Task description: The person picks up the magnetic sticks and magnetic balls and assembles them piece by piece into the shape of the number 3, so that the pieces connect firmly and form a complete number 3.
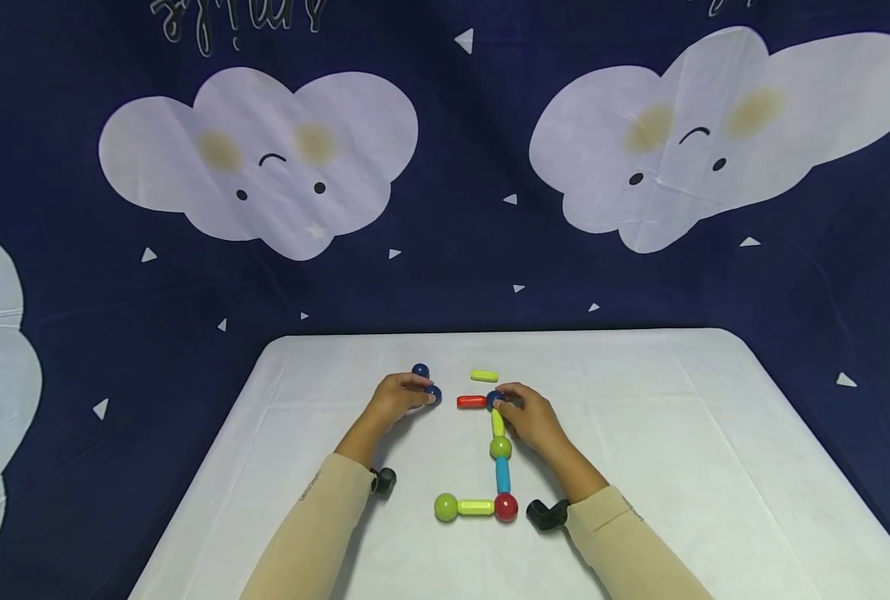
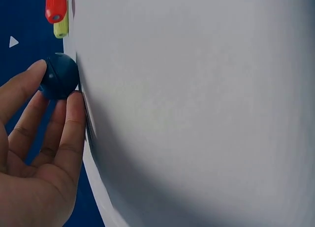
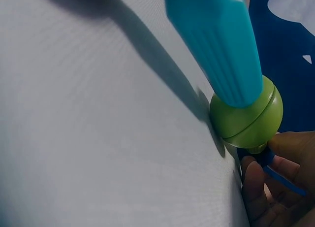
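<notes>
My left hand [image 1: 400,395] pinches a dark blue ball [image 1: 433,394] between thumb and fingers; the left wrist view shows the same blue ball [image 2: 61,75] up close. Another blue ball [image 1: 420,370] sits just beyond those fingers. With its fingertips my right hand [image 1: 529,415] grips a blue ball [image 1: 493,399] at the far end of a chain of sticks and balls. A red stick [image 1: 471,402] extends left from that ball, a yellow-green stick [image 1: 497,423] toward me. Then follow a green ball [image 1: 501,447], a light blue stick [image 1: 502,475] and a red ball [image 1: 506,507].
From the red ball a yellow-green stick [image 1: 476,507] runs left to a green ball [image 1: 446,507]. One loose yellow-green stick [image 1: 484,376] lies beyond the red stick. The white table [image 1: 662,467] meets a dark blue cloth [image 1: 460,275] with clouds behind it.
</notes>
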Tool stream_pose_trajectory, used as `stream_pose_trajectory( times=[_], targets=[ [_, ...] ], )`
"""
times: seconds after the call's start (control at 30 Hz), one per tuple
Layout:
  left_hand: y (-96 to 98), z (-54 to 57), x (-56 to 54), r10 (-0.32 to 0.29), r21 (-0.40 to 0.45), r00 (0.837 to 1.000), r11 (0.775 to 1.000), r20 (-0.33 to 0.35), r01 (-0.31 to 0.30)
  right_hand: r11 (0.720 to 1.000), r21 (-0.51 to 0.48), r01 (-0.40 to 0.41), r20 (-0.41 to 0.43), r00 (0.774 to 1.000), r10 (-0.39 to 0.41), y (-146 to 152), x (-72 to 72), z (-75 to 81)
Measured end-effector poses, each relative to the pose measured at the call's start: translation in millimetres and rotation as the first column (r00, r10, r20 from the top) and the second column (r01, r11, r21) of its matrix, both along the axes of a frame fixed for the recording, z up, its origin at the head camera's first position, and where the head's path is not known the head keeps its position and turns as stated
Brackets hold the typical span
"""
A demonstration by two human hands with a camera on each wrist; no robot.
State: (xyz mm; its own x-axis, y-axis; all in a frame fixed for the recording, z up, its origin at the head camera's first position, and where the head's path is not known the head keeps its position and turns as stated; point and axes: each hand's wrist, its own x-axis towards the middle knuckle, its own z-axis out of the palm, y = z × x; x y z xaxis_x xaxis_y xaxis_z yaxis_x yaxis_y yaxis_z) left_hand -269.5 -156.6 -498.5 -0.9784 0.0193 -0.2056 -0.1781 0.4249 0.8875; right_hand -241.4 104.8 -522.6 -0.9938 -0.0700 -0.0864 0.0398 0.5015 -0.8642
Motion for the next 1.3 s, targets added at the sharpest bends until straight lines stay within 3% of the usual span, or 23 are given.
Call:
stream_pose_trajectory(
  times=[0.33, 0.5, 1.3],
  targets=[
    [12.5, 0.5, 5.2, -0.055, -0.059, 0.998, 0.997, 0.018, 0.056, 1.000, -0.001, 0.005, -0.010, 1.000, -0.005, 0, -0.5, -1.5],
    [19.4, 0.0, 6.3, -0.086, -0.045, 0.996, 0.995, 0.018, 0.086, 1.000, 0.009, 0.011, -0.007, 1.000, -0.011, 0, -1.7, -2.5],
    [20.0, -0.6, 3.4, -0.086, -0.025, 0.995, 0.996, 0.047, 0.087, 0.999, 0.028, 0.019, -0.007, 1.000, -0.019, 0, -1.3, -1.6]
  ],
)
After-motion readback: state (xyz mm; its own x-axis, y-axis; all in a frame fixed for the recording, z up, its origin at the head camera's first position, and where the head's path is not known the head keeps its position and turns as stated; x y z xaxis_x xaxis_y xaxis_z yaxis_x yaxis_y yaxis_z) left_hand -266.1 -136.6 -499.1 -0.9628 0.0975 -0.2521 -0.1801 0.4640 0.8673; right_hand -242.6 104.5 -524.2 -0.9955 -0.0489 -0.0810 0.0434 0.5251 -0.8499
